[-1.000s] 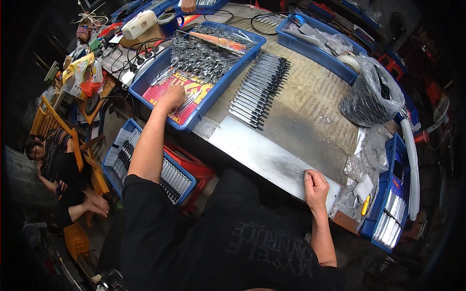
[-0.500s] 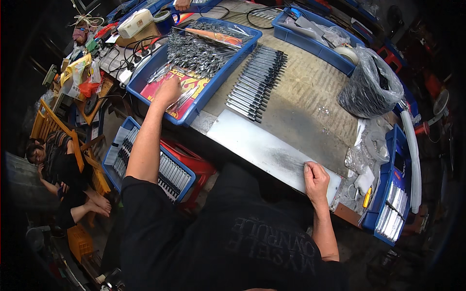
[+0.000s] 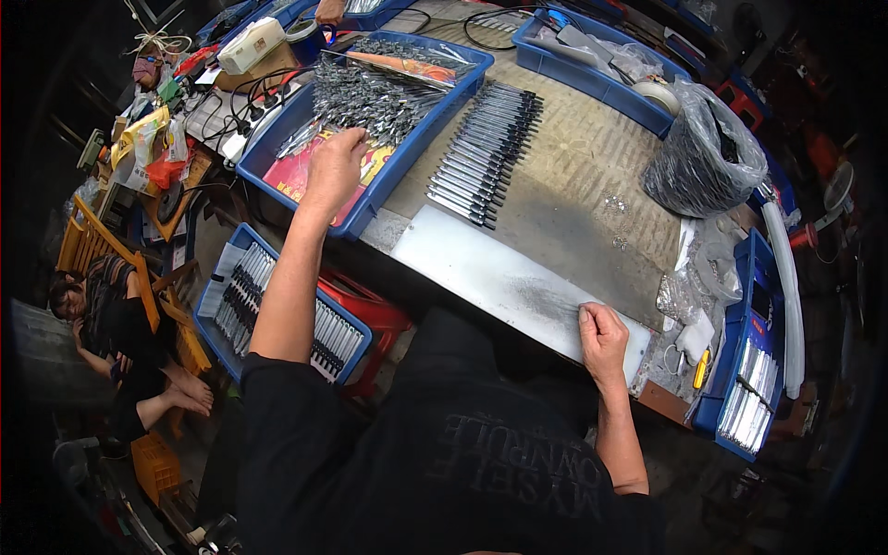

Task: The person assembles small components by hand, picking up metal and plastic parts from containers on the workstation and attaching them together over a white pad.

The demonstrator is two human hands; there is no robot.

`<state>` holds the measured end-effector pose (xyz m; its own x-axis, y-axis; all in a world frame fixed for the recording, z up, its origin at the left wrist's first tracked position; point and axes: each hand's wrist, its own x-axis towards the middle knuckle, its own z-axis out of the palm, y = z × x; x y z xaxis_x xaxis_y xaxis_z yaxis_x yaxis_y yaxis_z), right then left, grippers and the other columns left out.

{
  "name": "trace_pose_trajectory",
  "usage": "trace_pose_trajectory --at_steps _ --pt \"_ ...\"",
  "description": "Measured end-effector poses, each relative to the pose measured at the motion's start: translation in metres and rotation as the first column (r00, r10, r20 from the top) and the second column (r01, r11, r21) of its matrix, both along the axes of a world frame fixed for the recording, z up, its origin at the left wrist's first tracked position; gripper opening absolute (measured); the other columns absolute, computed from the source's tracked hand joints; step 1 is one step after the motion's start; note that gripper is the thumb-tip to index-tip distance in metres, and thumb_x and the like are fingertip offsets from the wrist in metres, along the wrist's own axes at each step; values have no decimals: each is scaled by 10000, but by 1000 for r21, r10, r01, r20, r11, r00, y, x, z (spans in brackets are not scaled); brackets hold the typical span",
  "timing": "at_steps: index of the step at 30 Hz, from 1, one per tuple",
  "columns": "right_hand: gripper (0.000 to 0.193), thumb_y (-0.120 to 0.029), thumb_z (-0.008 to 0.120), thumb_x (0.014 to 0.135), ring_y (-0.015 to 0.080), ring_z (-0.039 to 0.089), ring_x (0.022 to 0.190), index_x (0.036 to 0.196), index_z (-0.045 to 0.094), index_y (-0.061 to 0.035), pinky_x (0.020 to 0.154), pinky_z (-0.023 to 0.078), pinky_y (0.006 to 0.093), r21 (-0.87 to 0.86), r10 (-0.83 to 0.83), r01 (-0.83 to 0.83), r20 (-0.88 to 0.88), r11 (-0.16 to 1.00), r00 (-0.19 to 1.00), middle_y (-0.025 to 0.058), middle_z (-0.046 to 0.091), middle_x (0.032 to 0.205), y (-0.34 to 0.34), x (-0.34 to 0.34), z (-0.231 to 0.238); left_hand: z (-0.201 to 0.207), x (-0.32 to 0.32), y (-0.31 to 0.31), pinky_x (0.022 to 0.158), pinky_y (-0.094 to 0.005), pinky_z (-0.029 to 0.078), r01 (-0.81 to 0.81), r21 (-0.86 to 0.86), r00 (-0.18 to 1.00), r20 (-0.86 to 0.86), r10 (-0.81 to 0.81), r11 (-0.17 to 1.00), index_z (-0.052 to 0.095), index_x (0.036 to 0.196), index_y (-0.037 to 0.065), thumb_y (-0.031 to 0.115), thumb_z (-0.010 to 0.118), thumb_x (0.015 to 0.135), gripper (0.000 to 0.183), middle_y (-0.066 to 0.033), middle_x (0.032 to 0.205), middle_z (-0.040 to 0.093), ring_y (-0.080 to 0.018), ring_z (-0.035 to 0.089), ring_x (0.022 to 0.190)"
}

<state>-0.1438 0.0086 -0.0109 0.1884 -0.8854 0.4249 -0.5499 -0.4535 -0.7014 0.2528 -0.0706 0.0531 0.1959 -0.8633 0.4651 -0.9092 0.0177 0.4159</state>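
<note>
My left hand (image 3: 335, 171) is over the near part of a blue tray (image 3: 370, 211), its fingers curled together. What they hold, if anything, is hidden. Behind it in the tray lies a big heap of loose grey and black pen parts (image 3: 365, 102); a red and yellow printed sheet (image 3: 285, 174) covers the bottom nearer me. My right hand (image 3: 603, 340) rests closed at the right end of a white board (image 3: 481, 264) along the table's front edge; I cannot make out anything in it. Beyond the board, silver and black pens (image 3: 481, 153) lie side by side in a long row.
Below the table on the left, a blue bin (image 3: 242, 236) of packed pens sits over a red stool (image 3: 375, 310). A grey plastic bag (image 3: 708, 153), a blue tray with tape (image 3: 592, 79) and a blue box (image 3: 740, 416) line the right. A person (image 3: 120, 314) reclines at far left.
My left hand has shifted right and slightly up over the tray, toward the edge of the pen-part heap. My right hand stays closed at the board's end.
</note>
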Motion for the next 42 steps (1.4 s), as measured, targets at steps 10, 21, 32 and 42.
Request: trace_pose_trajectory --at_steps 10,21,32,42 --pt "80 -61 571 784 224 517 540 792 578 18 505 401 302 41 -30 32 -31 999 999 116 537 636 0 -3 5 22 -105 30 495 -173 403 499 -202 311 -867 -391 843 553 904 -5 105 561 836 130 -17 728 556 -44 483 581" --pt "126 -105 590 801 191 548 621 827 587 18 565 428 289 211 79 -137 262 968 962 100 584 729 6 19 36 -11 -197 57 516 -192 433 669 -182 -80 -982 -174 720 559 903 4 99 598 824 129 -39 749 580 -66 512 603" --pt "146 -133 608 804 157 554 663 813 583 11 594 435 281 283 245 -368 386 886 889 83 587 738 19 10 34 -22 -223 72 548 -198 411 803 -129 -15 -980 -197 582 576 890 -34 58 563 835 109 -10 720 547 -60 490 617" --pt "163 -131 603 802 175 577 751 884 589 9 673 454 282 262 147 -251 359 932 922 89 598 803 31 -36 43 -22 -228 74 568 -246 476 832 -176 -48 -968 -248 526 576 821 -48 7 557 808 60 -99 820 580 -134 548 654"
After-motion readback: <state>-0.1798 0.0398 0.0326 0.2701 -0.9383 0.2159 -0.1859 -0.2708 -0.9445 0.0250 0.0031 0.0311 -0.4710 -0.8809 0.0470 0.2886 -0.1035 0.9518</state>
